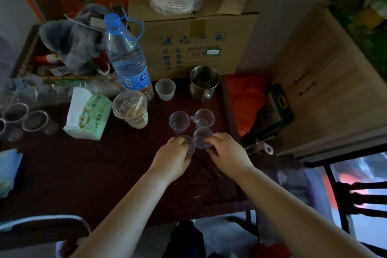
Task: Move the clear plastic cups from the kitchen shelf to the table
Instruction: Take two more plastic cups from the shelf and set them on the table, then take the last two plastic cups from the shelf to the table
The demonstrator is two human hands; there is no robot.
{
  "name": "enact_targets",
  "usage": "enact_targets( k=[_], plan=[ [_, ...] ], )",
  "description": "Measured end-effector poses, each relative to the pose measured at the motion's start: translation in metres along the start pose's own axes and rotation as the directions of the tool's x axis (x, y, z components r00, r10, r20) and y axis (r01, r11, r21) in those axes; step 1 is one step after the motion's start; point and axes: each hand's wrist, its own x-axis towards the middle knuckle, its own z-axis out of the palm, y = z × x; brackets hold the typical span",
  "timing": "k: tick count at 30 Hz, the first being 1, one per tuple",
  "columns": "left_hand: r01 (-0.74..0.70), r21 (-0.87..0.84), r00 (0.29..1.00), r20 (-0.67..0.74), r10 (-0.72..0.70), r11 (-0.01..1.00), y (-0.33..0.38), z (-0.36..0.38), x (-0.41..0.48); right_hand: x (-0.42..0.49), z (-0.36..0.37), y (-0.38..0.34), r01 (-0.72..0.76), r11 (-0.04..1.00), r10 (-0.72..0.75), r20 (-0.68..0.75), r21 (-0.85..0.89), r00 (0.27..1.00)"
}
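Your left hand [174,153] grips a small clear plastic cup [189,142], fingers curled round its near side; the cup is tilted on the dark table [83,174]. Your right hand [225,148] grips a second clear cup [202,138], fingers closed on its rim and wall. The two held cups touch or nearly touch; which cannot be told. Just beyond them stand two more clear cups upright on the table, one to the left [179,121] and one to the right [204,118], close together. All four are thin, transparent, faintly violet-tinted, with rolled rims.

Further back stand a frosted cup [165,89], a steel mug [204,82] and a larger clear tumbler [130,109] with a spoon or straw in it. The water bottle [127,56] carries a blue label; its print is unreadable. The green tissue pack [90,115] bears Chinese characters, too blurred to read reliably. The cardboard box [188,33] shows blue handling symbols, Chinese lines and "2X9", partly covered by a green sticker.
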Motion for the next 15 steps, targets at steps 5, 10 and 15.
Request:
enact_targets(
  k=[5,10,15],
  plan=[
    [-0.029,0.015,0.997,-0.07,0.03,0.999,0.019,-0.015,-0.012,-0.029,-0.021,-0.007,-0.014,1.0,0.013,-0.085,-0.014,0.996],
    [-0.145,0.028,0.978,-0.147,0.147,0.989,0.073,-0.039,-0.021,-0.077,-0.067,-0.013,-0.034,0.998,0.02,-0.247,-0.054,0.969],
    [-0.384,0.12,0.884,-0.239,0.402,0.915,0.175,-0.061,-0.04,-0.172,-0.127,-0.014,-0.113,0.989,0.056,-0.464,-0.097,0.884]
  ],
)
